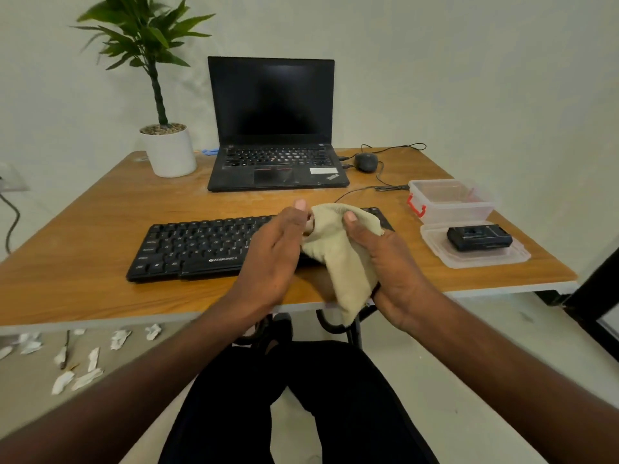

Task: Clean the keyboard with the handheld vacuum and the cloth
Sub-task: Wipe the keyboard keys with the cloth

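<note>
Keyboard (214, 246) cleaning stood, by the look of it, at the cloth step. Nearest, held the beige cloth (338, 256) bunched above the desk's front edge: left hand (278, 249) cupped against its side, fingers hidden; right hand (385, 262) gripping it, thumb on top. Probably needed next: gathering a pad and lowering it onto the keys. Lay just beyond and beneath the hands, flat on the table (83, 229), right end covered. Farther right, sat on a plastic lid (435, 252), apparently the handheld vacuum (479, 237).
</note>
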Tool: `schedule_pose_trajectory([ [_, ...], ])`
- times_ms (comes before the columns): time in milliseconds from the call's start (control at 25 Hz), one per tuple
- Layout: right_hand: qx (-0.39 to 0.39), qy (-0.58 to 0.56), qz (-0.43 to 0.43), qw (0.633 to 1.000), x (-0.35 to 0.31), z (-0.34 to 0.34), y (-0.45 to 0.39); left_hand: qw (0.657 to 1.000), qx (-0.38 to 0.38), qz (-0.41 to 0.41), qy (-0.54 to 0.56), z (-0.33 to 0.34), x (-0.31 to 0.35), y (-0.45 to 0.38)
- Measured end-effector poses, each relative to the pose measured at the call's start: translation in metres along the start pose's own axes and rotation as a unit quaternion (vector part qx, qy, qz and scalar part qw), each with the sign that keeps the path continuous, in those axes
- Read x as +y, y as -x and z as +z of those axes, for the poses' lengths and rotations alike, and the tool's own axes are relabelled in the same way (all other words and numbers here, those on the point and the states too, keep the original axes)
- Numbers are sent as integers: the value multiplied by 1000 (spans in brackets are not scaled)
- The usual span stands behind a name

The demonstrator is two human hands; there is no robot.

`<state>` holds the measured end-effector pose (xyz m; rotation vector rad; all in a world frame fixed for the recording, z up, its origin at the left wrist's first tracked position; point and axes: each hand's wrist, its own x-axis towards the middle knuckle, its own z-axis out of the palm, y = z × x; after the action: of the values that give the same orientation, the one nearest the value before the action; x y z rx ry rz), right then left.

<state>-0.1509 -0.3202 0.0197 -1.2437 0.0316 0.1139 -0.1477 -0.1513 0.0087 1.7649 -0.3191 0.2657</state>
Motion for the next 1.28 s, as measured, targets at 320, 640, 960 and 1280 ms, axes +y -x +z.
schedule_pose_trajectory([
  [320,-2,182,-201,962,11,15,16,987,18,-105,121,-26,0,20],
  [640,-40,96,-229,968,-13,2,11,989,-46,-61,129,-29,24,15],
  [960,-79,29,-135,987,-15,11,15,956,-46,-202,209,-42,39,18],
  [1280,-54,162,-175,970,-15,11,18,955,-61,-271,106,-62,47,14],
])
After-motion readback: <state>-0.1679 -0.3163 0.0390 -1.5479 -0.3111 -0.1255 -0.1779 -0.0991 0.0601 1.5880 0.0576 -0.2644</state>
